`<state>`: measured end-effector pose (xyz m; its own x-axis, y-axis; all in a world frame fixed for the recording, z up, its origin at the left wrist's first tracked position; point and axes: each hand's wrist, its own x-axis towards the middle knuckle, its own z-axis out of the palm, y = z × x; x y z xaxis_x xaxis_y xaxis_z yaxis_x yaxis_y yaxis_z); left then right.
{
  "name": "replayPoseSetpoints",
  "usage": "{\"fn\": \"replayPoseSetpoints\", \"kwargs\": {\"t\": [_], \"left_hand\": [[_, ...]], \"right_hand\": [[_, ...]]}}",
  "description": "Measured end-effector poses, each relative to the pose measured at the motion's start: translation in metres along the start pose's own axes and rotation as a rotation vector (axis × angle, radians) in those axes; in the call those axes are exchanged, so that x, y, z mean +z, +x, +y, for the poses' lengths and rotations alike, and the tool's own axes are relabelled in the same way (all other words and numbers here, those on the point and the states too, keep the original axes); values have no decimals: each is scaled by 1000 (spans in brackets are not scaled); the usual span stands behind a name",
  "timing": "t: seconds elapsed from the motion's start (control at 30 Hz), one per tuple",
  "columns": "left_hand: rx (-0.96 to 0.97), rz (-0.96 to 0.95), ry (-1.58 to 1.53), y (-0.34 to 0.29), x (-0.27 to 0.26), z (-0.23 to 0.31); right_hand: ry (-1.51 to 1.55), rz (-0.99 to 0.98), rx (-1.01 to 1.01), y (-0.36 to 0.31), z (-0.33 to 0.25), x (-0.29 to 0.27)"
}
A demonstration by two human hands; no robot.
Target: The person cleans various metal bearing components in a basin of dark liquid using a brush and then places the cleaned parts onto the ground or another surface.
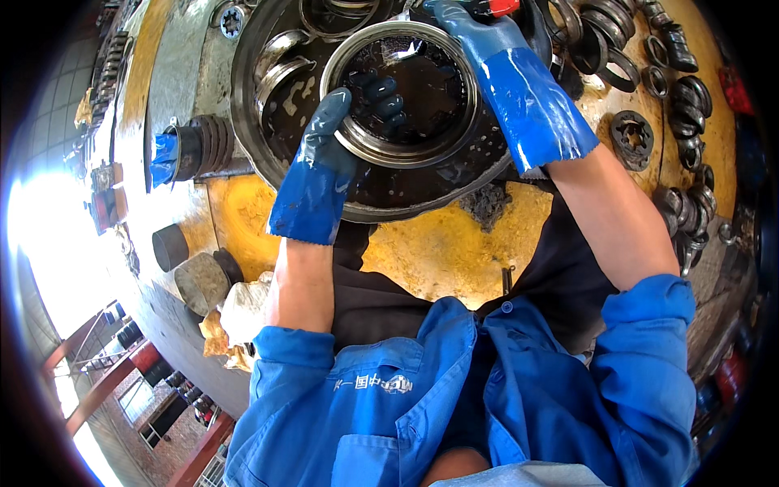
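A broad metal ring (406, 156), wet with dark oil, is tilted over a round pan (246, 97) holding dark liquid. My left hand (324, 146), in a blue rubber glove, closes on the ring's near-left rim, its thumb outside and the dark, oily fingers inside the opening. At the ring's far right is my gloved right hand (495, 53), its fingers bent around something dark and partly cut off by the top edge. A red piece (503, 7), perhaps part of a tool, shows beside those fingers; I cannot make out what it is.
Smaller metal rings (280, 61) lie in the pan's left side. Stacked rings (604, 36) and a toothed disc (631, 140) sit on the right. Grooved cylinders (213, 144) stand at the left. A dark scrap (487, 204) lies on the yellow surface (438, 260) near my legs.
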<state>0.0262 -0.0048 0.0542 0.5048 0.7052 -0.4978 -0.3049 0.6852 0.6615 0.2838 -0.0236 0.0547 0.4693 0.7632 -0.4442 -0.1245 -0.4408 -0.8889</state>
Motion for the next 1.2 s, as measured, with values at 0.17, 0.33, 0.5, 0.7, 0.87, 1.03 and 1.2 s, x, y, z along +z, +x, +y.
{"fn": "replayPoseSetpoints", "kwargs": {"t": [0.17, 0.33, 0.5, 0.7, 0.87, 1.03, 1.2], "left_hand": [[29, 2, -32, 9, -14, 2], [58, -10, -84, 8, -23, 5], [74, -15, -138, -4, -24, 3], [93, -20, -163, -7, -15, 3], [72, -46, -196, -1, -19, -1], [21, -85, -288, 9, -31, -7], [-34, -113, -342, 13, -35, -10]], "right_hand": [[27, 6, -32, -2, -4, -2], [109, 33, -102, -13, -14, -11], [213, 65, -159, -23, -28, -20], [288, 45, -132, -41, -29, 1], [326, 25, -66, -51, -28, 20], [304, 15, 77, -47, -29, 33], [336, -23, 29, -25, -1, 50]]}}
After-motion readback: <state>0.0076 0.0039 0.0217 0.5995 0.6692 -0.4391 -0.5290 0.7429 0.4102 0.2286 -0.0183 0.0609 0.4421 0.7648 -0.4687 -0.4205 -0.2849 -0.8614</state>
